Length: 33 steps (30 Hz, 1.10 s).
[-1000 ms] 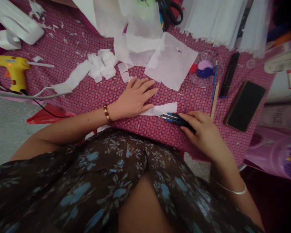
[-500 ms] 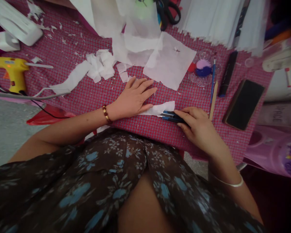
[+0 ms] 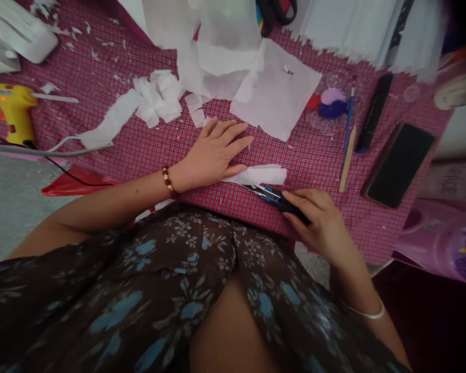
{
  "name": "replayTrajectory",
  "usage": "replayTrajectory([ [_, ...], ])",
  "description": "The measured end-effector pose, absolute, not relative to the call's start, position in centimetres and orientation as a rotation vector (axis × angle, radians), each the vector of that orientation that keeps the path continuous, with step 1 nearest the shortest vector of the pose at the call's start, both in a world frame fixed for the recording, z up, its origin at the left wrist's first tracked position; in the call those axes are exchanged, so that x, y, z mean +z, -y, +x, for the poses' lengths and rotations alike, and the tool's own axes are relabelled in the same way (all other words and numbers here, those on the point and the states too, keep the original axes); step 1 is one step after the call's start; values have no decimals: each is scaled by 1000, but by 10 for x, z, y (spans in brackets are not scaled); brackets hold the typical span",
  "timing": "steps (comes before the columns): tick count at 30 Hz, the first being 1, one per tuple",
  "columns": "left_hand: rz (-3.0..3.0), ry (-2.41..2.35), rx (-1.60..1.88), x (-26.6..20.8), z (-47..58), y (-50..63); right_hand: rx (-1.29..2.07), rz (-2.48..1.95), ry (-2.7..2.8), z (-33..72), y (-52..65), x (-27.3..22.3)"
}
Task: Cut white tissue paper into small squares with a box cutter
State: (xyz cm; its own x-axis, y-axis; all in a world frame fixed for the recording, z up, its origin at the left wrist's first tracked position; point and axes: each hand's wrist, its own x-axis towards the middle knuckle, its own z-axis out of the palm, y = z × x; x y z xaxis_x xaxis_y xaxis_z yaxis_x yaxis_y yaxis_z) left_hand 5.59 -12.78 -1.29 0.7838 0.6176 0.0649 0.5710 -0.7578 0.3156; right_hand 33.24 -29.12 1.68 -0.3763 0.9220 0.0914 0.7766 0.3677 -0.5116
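My left hand [image 3: 215, 153] lies flat on the checked tablecloth with its fingers spread. Its thumb rests on a folded strip of white paper [image 3: 266, 175], and the palm hides the strip's left part. In my right hand [image 3: 318, 215] is a dark box cutter [image 3: 277, 199] with blue parts. The blade points left and touches or lies very near the lower edge of the strip; I cannot tell how much of it is under the paper. Beyond my left hand lie small cut paper pieces [image 3: 196, 110] and a larger white sheet [image 3: 277, 93].
A yellow glue gun [image 3: 17, 111] with its cord lies at the left. On the right are a black marker [image 3: 375, 114], a wooden stick [image 3: 348, 160], a blue thin brush [image 3: 348, 122] and a phone [image 3: 399, 165]. Black-handled scissors [image 3: 274, 15] lie at the back.
My right hand has moved slightly right and down with the box cutter, now slanted and below the strip's edge. More of the strip's right end shows. My left hand stays in place.
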Motion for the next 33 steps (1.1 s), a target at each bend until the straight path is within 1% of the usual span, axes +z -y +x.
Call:
replayTrajectory([
  [8,2641,-858,260,-13,51,120,552,-1510,2225,332,296,14],
  [17,2754,-454,256,-13,45,99,576,-1520,2215,333,294,15],
  [33,2716,-461,267,-14,49,97,564,-1513,2296,336,269,17],
])
